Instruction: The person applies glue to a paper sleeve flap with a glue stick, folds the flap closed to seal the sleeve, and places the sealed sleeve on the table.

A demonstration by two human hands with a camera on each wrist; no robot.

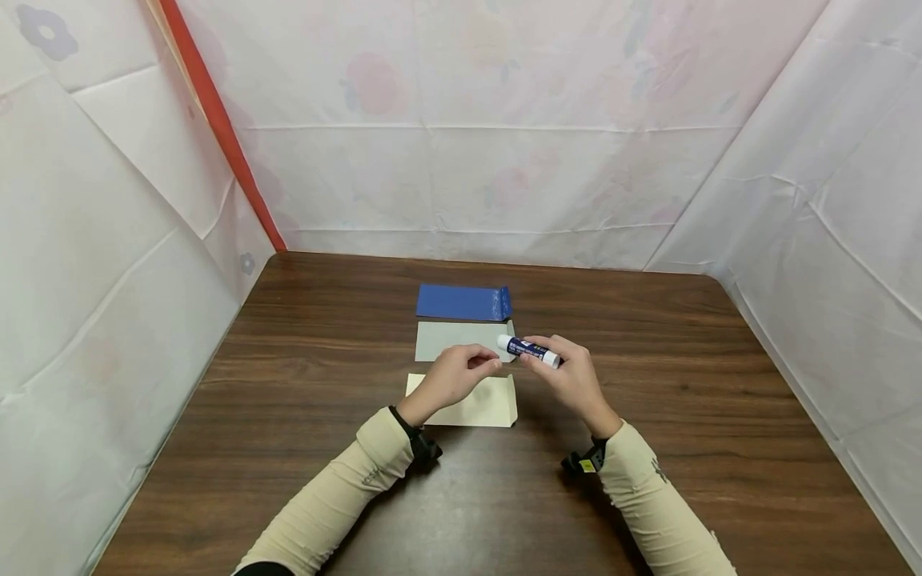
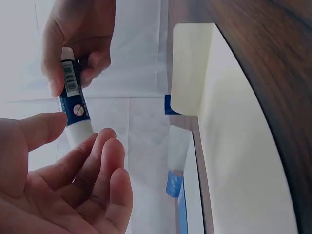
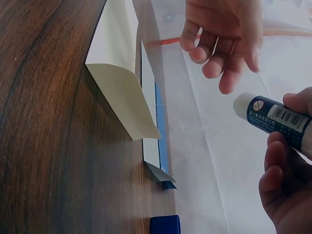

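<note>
My right hand (image 1: 569, 376) grips a glue stick (image 3: 278, 117) with a dark blue label and white ends, tilted above the papers. Its white end points toward my left hand (image 1: 458, 372). The left hand holds nothing; its fingers are loosely bent, and the right wrist view shows them apart from the stick. Under the left hand lies a cream envelope (image 1: 483, 404), its flap (image 3: 122, 100) raised at the right end. Beyond it is a grey-green envelope (image 1: 446, 340), partly hidden by the hands. Farthest is a blue envelope (image 1: 454, 302) with whitish specks on its flap (image 1: 502, 304).
A small blue cap-like piece (image 3: 165, 224) stands on the wooden table (image 1: 324, 360) near the flaps; the right hand seems to hide it in the head view. Pale patterned sheets (image 1: 461, 176) hang around the table, with a red strip (image 1: 223, 128) at the back left.
</note>
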